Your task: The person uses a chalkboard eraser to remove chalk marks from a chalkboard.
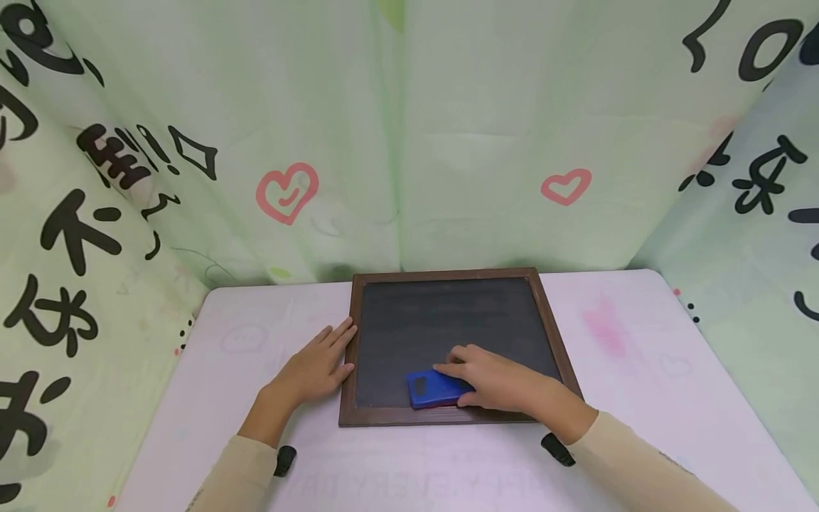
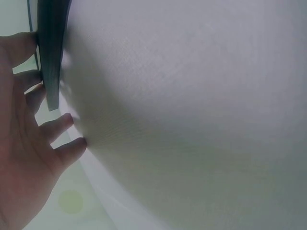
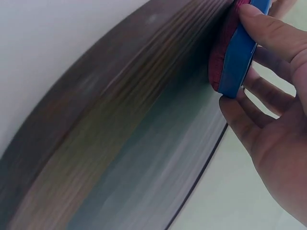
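A small blackboard [image 1: 448, 320] in a brown wooden frame lies on the table. My right hand [image 1: 499, 380] grips a blue board eraser [image 1: 435, 389] by its sides, low on the board near the front frame edge. In the right wrist view the eraser [image 3: 237, 60] shows a red felt pad facing the board, with thumb and fingers on opposite sides. My left hand [image 1: 313, 370] rests with fingers spread against the left side of the frame. In the left wrist view, the thumb and some fingertips touch the dark frame edge [image 2: 52, 57].
The white table [image 1: 409, 469] carries a pink stain to the right of the board. A pale green curtain [image 1: 473, 142] with black writing and red hearts hangs behind and at both sides. Dark wrist devices sit at both sleeves.
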The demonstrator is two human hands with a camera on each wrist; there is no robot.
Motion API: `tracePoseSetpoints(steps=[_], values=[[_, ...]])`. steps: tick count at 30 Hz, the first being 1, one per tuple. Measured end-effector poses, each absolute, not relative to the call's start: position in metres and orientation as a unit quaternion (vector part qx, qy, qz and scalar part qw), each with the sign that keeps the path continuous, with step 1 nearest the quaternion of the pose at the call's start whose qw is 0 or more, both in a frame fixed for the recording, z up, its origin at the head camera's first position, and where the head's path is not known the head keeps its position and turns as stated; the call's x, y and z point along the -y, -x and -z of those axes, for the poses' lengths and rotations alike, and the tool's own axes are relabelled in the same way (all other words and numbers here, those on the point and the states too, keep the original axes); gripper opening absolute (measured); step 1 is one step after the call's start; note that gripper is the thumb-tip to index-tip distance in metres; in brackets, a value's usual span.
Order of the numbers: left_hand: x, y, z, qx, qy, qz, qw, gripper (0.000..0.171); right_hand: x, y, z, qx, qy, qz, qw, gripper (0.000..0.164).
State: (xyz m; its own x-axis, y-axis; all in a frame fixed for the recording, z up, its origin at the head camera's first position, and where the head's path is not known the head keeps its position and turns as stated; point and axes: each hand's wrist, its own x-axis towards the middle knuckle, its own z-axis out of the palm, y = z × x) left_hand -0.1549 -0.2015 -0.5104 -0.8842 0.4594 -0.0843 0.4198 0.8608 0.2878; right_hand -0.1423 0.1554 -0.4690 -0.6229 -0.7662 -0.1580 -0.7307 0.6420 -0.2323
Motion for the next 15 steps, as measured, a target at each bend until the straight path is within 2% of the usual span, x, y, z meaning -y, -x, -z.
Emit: tracePoseSetpoints(steps=[15], values=[[0.202,0.155,0.511,-0.961,-0.229,-0.135,0.071,0.068,-0.212,0.157,0.473,-0.917,0.368,0.113,0.102,0.061]])
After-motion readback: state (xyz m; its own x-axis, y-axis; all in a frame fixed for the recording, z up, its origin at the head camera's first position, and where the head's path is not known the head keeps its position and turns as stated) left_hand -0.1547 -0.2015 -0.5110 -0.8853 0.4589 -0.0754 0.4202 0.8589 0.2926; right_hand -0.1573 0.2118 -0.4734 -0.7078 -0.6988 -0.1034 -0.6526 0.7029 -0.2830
